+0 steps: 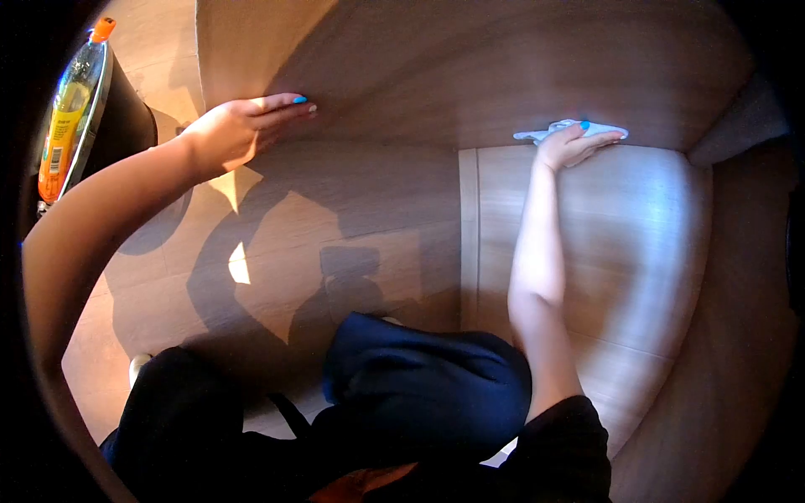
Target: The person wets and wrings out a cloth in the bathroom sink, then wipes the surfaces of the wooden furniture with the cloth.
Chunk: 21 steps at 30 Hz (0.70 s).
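My right hand (574, 149) presses a crumpled white cloth (549, 132) against the brown wood-grain panel (470, 75), close to where it meets a paler wood surface (579, 226). The thumb and fingers lie over the cloth, which pokes out on both sides. My left hand (239, 132) is at the panel's left part with its fingers stretched out and holding nothing. Its fingertips appear to rest on the wood, and part of the palm is turned away from view.
A bottle with an orange cap and yellow-orange label (63, 134) stands at the upper left on a dark round-sided object (126, 109). Sunlight and shadows fall across the wood floor (159, 285). A dark blue cloth (428, 377) covers my lap area.
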Each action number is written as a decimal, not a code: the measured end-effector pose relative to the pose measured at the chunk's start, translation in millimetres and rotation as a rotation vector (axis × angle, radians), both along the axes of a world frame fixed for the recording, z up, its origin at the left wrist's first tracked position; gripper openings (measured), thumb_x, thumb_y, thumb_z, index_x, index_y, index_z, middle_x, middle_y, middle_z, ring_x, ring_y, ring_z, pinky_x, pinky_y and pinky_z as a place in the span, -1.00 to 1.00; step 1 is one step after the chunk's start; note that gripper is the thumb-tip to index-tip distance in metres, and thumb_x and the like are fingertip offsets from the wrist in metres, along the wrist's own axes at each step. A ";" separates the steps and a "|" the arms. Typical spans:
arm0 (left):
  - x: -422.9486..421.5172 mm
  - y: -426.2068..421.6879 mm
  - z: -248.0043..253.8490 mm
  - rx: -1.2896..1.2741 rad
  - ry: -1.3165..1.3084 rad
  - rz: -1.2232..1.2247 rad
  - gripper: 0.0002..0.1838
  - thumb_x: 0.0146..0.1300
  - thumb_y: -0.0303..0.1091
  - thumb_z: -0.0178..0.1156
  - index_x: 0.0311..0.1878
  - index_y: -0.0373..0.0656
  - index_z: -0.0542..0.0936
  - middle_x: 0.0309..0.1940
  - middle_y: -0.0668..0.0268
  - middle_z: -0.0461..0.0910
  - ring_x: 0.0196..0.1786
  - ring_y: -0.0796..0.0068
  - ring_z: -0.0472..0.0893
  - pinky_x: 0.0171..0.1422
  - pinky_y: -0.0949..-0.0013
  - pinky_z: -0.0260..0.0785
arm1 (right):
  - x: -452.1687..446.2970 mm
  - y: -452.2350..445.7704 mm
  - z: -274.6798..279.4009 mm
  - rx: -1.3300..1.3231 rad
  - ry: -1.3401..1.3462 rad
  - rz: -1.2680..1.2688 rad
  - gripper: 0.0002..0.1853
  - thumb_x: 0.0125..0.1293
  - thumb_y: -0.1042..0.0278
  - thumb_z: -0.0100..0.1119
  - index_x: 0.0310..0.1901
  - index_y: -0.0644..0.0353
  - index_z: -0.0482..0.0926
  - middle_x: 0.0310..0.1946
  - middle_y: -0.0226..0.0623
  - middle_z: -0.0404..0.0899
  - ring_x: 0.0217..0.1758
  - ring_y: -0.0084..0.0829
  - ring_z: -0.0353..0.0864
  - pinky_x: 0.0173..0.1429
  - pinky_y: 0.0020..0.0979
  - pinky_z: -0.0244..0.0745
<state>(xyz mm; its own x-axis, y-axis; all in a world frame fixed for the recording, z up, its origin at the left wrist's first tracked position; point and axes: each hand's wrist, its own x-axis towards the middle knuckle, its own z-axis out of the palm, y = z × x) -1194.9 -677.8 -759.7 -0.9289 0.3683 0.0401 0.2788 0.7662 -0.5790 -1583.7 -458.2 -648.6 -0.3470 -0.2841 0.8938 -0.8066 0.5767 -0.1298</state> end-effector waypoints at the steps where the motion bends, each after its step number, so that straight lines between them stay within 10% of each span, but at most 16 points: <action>1: 0.6 1.0 0.7 0.000 -0.008 0.012 -0.52 0.04 -0.27 -0.10 0.04 -0.30 0.44 0.28 0.21 0.13 0.38 0.39 -0.05 0.45 0.31 -0.28 | 2.9 -12.7 -2.1 -0.128 -0.003 0.087 -0.32 0.22 0.32 -0.30 0.30 0.34 -0.30 0.34 0.03 -0.33 0.41 -0.06 -0.38 0.41 -0.22 -0.48; 6: 2.2 9.1 -1.7 0.133 0.033 0.037 -0.54 -0.01 -0.30 -0.04 -0.06 -0.39 0.49 0.27 0.14 0.14 0.38 0.33 -0.03 0.45 0.31 -0.27 | 74.1 -53.2 10.8 -0.327 -0.033 0.194 -0.38 0.25 0.32 -0.44 0.29 0.39 -0.29 0.34 0.04 -0.41 0.42 -0.13 -0.42 0.42 -0.29 -0.49; 14: -4.8 21.8 8.6 -0.037 -0.077 0.013 -0.65 0.10 -0.19 -0.01 -0.06 -0.04 0.54 0.31 0.23 0.05 0.39 0.36 -0.08 0.46 0.25 -0.37 | 135.4 -87.0 -3.2 0.116 0.583 0.547 -0.10 0.18 -0.38 -0.72 0.30 0.30 -0.29 0.35 -0.10 -0.49 0.41 -0.20 -0.59 0.34 -0.09 -0.76; 18: -9.7 30.8 1.5 0.062 -0.249 -0.054 -0.65 0.15 -0.22 -0.05 0.00 -0.04 0.49 0.30 0.22 0.08 0.38 0.34 -0.03 0.44 0.25 -0.23 | 192.3 -120.7 -63.3 0.323 0.744 0.622 -0.29 0.20 -0.31 -0.71 0.34 -0.15 -0.14 0.38 -0.32 -0.33 0.42 -0.11 -0.43 0.30 0.14 -0.71; 21: -11.9 39.5 -33.3 0.358 -0.095 -0.112 -0.61 0.17 -0.25 -0.09 0.07 -0.12 0.42 0.28 0.18 0.09 0.28 0.26 0.14 0.32 0.18 0.03 | 220.2 -133.4 -87.8 0.785 1.191 0.436 -0.41 0.28 -0.04 -0.37 0.32 -0.06 -0.05 0.36 -0.34 -0.17 0.41 -0.25 -0.19 0.37 -0.02 -0.28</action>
<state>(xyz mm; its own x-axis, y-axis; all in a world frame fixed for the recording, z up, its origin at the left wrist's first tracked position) -1206.8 -638.4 -792.9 -0.8893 0.4462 0.1000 0.4120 0.8767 -0.2484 -1363.6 -591.6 -736.4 0.6950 -0.7015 0.1577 -0.3357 -0.1226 0.9340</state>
